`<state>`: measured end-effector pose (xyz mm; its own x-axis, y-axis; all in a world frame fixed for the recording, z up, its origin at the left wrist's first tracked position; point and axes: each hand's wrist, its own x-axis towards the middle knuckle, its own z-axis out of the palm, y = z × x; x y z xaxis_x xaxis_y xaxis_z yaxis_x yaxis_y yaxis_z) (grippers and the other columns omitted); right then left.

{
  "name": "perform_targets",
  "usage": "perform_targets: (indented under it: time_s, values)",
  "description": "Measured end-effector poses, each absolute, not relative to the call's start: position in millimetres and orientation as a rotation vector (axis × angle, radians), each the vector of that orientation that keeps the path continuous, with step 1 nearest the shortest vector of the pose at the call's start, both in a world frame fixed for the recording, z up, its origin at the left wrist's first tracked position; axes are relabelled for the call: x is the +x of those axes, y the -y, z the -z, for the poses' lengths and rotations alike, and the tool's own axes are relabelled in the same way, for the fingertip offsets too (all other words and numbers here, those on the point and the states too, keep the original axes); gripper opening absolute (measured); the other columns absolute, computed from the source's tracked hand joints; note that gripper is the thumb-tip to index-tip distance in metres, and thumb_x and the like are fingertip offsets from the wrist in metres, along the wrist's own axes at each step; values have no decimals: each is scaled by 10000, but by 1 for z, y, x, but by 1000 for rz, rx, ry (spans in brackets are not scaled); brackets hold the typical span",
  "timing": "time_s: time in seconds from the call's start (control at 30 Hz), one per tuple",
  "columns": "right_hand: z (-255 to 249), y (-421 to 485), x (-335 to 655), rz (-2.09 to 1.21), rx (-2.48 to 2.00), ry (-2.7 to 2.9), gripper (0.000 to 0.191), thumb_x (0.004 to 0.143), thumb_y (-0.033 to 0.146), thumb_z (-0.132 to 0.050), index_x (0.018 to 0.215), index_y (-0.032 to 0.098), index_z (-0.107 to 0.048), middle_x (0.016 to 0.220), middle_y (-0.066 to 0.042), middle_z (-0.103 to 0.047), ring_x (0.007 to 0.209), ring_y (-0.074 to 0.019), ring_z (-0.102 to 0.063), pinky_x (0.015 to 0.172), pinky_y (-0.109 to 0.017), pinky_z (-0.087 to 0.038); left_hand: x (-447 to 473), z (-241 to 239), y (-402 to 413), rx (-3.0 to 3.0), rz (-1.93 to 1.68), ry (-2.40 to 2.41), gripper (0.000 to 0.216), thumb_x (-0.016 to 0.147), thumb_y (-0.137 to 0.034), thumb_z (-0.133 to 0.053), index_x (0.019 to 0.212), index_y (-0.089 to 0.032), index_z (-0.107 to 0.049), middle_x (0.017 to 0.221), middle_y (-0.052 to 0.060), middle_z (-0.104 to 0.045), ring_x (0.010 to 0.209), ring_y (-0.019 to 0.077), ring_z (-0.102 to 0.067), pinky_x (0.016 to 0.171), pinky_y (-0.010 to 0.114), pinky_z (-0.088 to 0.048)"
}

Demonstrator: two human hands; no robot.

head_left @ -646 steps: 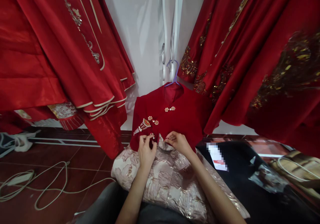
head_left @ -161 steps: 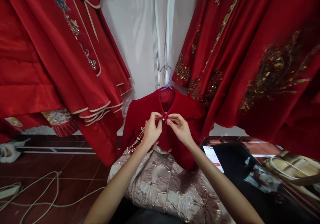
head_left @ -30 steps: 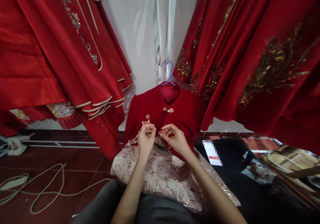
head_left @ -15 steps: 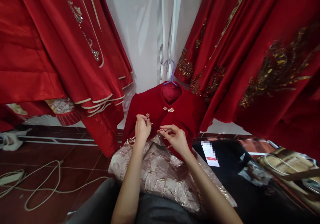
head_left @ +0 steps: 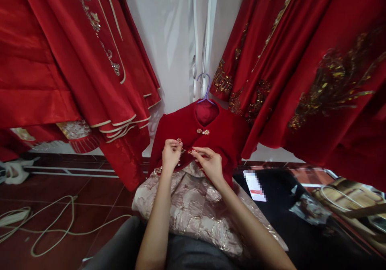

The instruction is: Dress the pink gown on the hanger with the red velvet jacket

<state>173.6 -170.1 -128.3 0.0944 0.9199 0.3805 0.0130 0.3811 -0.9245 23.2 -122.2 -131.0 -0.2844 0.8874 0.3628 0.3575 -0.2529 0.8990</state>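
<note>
A red velvet jacket (head_left: 171, 127) hangs in front of me on a purple hanger (head_left: 206, 91). Its top flower clasp (head_left: 203, 131) is fastened just below the collar. My left hand (head_left: 171, 156) is closed on the jacket's left front edge, and a gold flower-shaped clasp piece (head_left: 179, 140) shows at its fingertips. A short way to its right, my right hand (head_left: 210, 163) pinches a small gold clasp loop (head_left: 190, 152) on the opposite edge. The two clasp pieces are apart. Below the jacket, a pink and gold brocade cloth (head_left: 193, 217) lies over my lap.
Red garments with beadwork (head_left: 99, 53) and sequins (head_left: 328, 85) hang on both sides. A phone (head_left: 255, 186) and a clear plastic bag (head_left: 310, 209) lie on the black surface at right. A pale cable (head_left: 54, 232) coils on the tiled floor at left.
My right hand has moved slightly up and to the left with the clasp loop, closer to my left hand. The left hand has barely shifted.
</note>
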Motion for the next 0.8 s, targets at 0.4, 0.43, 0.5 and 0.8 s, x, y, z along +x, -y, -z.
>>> perform_targets:
  time_s: [0.4,0.43,0.5,0.8]
  values:
    - [130,125,143,-694,-959,1358,244,813,369,-615,949,204,-732,929,-44,-693,733,-149,-678,658,-247,-572,22,133,117,1232,-1664,-1331,319,752,-421,-650,833,-115,-694,797,90,-731,708,173,-682,741,302,-546]
    - [128,125,144,-674,-961,1368,237,815,363,-612,944,203,-731,926,-42,-691,728,-146,-676,654,-241,-568,22,132,117,1243,-1660,-1331,321,760,-420,-643,839,-114,-702,807,94,-736,715,178,-686,747,306,-548]
    - [126,126,145,-639,-963,1395,220,816,345,-610,936,204,-728,920,-39,-686,720,-138,-672,653,-232,-561,23,130,120,1292,-1653,-1318,291,761,-378,-650,867,-115,-713,866,105,-742,766,189,-696,773,311,-549]
    - [122,126,144,-551,-1019,1425,207,825,332,-597,925,192,-712,896,-43,-674,722,-131,-653,683,-233,-552,24,123,129,1449,-1628,-1436,166,717,-205,-663,852,-124,-715,837,94,-740,737,176,-698,767,318,-560]
